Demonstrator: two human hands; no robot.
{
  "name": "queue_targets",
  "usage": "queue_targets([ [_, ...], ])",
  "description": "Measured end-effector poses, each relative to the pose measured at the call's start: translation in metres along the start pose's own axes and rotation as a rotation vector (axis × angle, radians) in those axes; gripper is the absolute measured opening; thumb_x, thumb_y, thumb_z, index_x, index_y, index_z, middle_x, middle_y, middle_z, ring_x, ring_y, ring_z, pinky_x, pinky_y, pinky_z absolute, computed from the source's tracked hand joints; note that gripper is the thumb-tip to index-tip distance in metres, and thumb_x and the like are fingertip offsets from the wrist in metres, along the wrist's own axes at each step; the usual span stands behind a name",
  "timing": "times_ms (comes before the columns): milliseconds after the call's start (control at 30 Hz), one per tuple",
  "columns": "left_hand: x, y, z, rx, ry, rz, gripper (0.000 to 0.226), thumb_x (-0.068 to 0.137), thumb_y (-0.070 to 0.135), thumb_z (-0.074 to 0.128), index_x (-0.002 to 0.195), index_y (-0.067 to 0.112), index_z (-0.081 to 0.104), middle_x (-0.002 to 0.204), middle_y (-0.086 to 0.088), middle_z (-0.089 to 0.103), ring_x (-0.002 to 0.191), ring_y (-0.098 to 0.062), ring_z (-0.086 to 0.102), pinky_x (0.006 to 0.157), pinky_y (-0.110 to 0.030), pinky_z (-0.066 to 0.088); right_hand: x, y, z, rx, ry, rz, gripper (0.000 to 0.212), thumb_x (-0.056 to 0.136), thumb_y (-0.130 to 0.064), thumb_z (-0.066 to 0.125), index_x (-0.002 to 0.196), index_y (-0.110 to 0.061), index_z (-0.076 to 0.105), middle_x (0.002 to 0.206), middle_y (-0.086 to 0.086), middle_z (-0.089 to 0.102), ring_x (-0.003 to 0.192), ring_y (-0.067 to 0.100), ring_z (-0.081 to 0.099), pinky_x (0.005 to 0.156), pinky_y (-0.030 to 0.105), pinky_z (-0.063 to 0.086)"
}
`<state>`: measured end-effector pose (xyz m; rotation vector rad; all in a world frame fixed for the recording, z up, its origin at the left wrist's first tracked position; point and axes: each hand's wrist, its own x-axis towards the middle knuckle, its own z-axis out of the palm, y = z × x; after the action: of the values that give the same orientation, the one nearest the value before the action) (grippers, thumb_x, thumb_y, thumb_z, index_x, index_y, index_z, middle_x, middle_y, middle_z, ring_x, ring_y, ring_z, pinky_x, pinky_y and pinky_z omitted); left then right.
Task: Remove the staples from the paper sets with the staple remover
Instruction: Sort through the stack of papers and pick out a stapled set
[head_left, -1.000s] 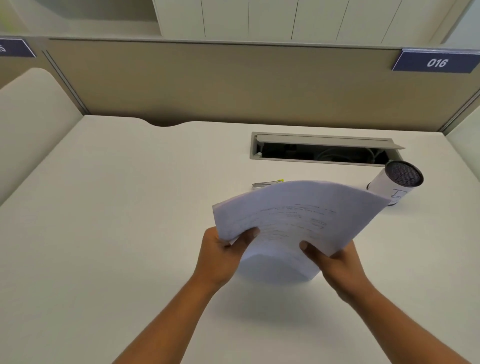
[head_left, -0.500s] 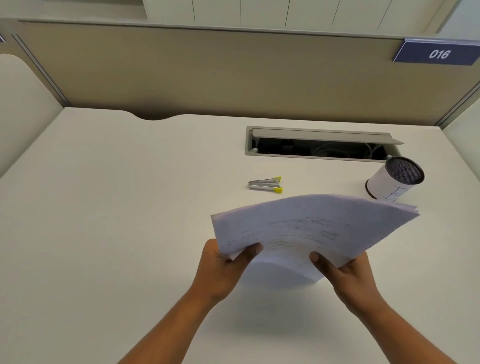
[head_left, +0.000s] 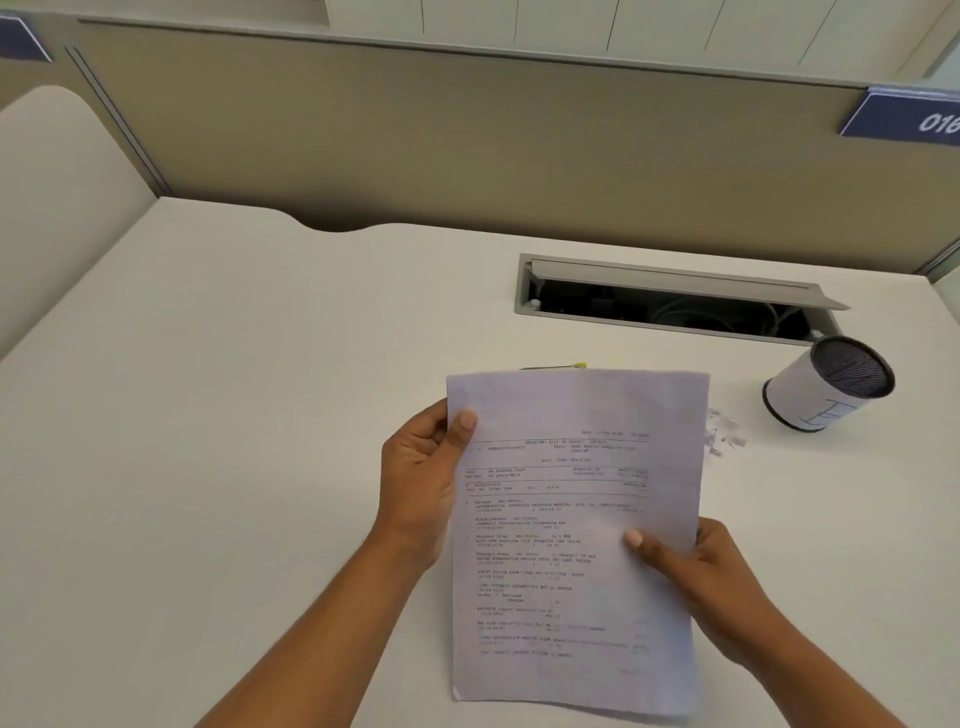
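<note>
In the head view, the step in hand looked like inspection: the paper set (head_left: 574, 525) was held up printed face toward the camera, above the desk (head_left: 260, 415), as if to find its staple. No staple could be made out on the sheets.

The left hand (head_left: 418, 478) gripped the set at its upper left edge, thumb over the front. The right hand (head_left: 711, 587) pinched the lower right edge, thumb on the printed face.

The staple remover (head_left: 563, 366) lay on the desk just behind the top edge of the set, only a sliver of metal with a yellow tip showing.

The next move, by my judgement, called for laying the set flat, freeing 1 hand and reaching past the paper for the tool.

The sheets were thin, white and limp, with small dark type. The desk was smooth, matte and off-white. A cylindrical cup (head_left: 826, 384) with a dark mesh interior and a white paper wrap stood to the right, with small pale bits (head_left: 724, 428) scattered beside it, too small to identify. A grey cable hatch (head_left: 675, 291) stood propped open behind.
</note>
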<state>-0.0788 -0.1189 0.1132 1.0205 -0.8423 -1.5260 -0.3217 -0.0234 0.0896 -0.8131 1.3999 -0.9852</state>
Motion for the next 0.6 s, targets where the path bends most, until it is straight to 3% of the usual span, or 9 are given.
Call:
queue_targets([
  [100,0.007,-0.013,-0.002,-0.016,0.062,-0.015,0.022,0.090,0.014,0.062,0.109,0.010,0.073,0.100,-0.006,0.078,0.090,-0.022,0.074,0.077,-0.038,0.062,0.003,0.009,0.002,0.029,-0.024,0.071,0.025,0.088,-0.012,0.066,0.111,-0.004,0.071,0.107,0.018,0.075,0.095,0.039,0.072,0.082,0.052,0.059],
  [233,0.017,-0.030,-0.007,0.001,0.147,-0.033,0.021,0.091,0.007,0.063,0.110,0.007,0.073,0.104,-0.008,0.077,0.097,-0.023,0.071,0.092,-0.043,0.057,0.012,0.012,0.000,-0.079,-0.014,0.088,0.030,0.088,-0.021,0.067,0.118,-0.015,0.068,0.112,0.002,0.076,0.099,0.025,0.073,0.084,0.043,0.058],
  [300,0.021,-0.036,-0.010,0.028,0.175,-0.048,0.019,0.092,0.005,0.063,0.106,0.012,0.074,0.101,-0.004,0.077,0.096,-0.021,0.070,0.092,-0.041,0.056,0.025,0.013,-0.004,-0.195,0.138,0.027,0.032,0.088,-0.029,0.069,0.119,-0.023,0.064,0.111,-0.005,0.074,0.096,0.019,0.072,0.078,0.038,0.058],
  [367,0.025,-0.043,-0.014,0.057,0.189,-0.067,0.018,0.091,0.006,0.064,0.104,0.013,0.075,0.101,-0.006,0.077,0.097,-0.024,0.070,0.089,-0.039,0.058,0.042,0.008,-0.009,-0.215,0.333,-0.026,0.031,0.089,-0.028,0.070,0.118,-0.023,0.060,0.111,0.002,0.070,0.088,0.023,0.071,0.072,0.040,0.059],
  [467,0.032,-0.055,-0.022,0.102,0.222,-0.097,0.020,0.090,0.009,0.067,0.108,0.011,0.074,0.110,-0.014,0.075,0.105,-0.035,0.068,0.095,-0.047,0.055,0.074,-0.011,-0.015,-0.338,0.487,-0.111,0.030,0.091,-0.024,0.068,0.119,-0.021,0.059,0.109,0.002,0.068,0.087,0.018,0.068,0.063,0.024,0.053],
  [600,0.039,-0.069,-0.028,0.134,0.248,-0.124,0.019,0.089,0.007,0.069,0.105,0.014,0.075,0.107,-0.011,0.075,0.104,-0.030,0.069,0.101,-0.051,0.051,0.127,-0.036,-0.016,-0.658,0.346,-0.184,0.027,0.089,-0.016,0.069,0.116,-0.016,0.065,0.112,-0.001,0.068,0.083,0.012,0.064,0.071,0.022,0.048],
])
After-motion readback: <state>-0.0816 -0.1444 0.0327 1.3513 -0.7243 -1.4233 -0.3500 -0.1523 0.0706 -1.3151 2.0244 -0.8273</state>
